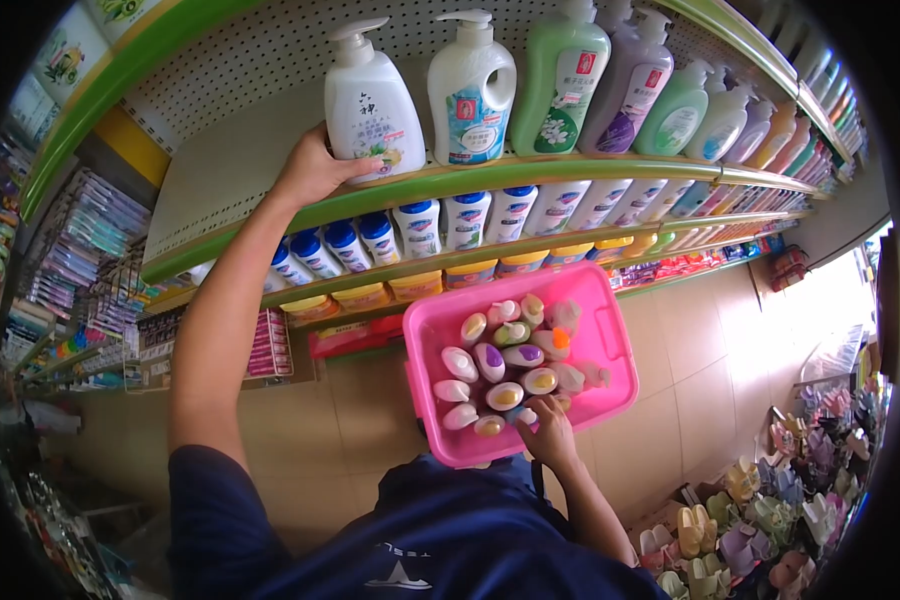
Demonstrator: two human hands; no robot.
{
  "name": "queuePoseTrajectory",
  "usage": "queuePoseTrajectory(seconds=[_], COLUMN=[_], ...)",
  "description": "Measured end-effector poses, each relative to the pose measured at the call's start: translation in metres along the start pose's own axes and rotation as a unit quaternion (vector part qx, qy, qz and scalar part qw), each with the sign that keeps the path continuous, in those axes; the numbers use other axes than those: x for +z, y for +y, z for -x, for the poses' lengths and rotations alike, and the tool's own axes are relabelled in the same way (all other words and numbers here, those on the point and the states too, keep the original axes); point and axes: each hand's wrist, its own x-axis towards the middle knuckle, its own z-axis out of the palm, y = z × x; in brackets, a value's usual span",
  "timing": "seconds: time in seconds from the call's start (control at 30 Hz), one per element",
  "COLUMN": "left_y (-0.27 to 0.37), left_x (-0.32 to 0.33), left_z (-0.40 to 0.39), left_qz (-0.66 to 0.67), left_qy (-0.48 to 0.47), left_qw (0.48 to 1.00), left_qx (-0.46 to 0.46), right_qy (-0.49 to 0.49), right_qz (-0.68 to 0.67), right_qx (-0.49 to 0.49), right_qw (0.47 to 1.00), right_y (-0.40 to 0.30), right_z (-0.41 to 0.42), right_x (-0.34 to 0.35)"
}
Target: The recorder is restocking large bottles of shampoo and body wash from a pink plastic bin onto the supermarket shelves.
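Observation:
My left hand grips the lower part of a white pump bottle that stands at the left end of a row on the upper shelf. To its right is a white pump bottle with a ring handle, then a green pump bottle and more in a line. Below, my right hand reaches into a pink plastic bin. Its fingers are around the top of a bottle with a blue collar and pale pump head. Several other pump bottles stand upright in the bin, seen from above.
White bottles with blue caps line the shelf below, above yellow-lidded tubs. Packaged toothbrushes hang at left. Slippers crowd a rack at lower right. Tiled floor surrounds the bin.

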Motion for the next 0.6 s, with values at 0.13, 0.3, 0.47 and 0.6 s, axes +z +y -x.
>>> queuePoseTrajectory(seconds=[0.13,0.3,0.47,0.6], left_y=[-0.008,-0.017,-0.016,-0.015], left_x=[0.006,0.009,0.010,0.010], left_z=[0.001,0.000,0.001,0.002], left_qz=[0.016,-0.007,-0.023,-0.041], left_qy=[-0.020,-0.028,-0.015,-0.013], left_qw=[1.000,1.000,1.000,0.999], left_qx=[0.002,-0.005,0.002,0.001], right_qy=[0.008,-0.007,-0.016,-0.006], right_qz=[0.007,0.021,0.042,0.043], right_qx=[-0.043,-0.031,-0.032,-0.016], right_qw=[0.999,0.999,0.998,0.999], right_y=[0.000,0.003,0.006,0.005], right_z=[-0.004,0.002,0.014,0.024], right_x=[0.003,0.007,0.012,0.016])
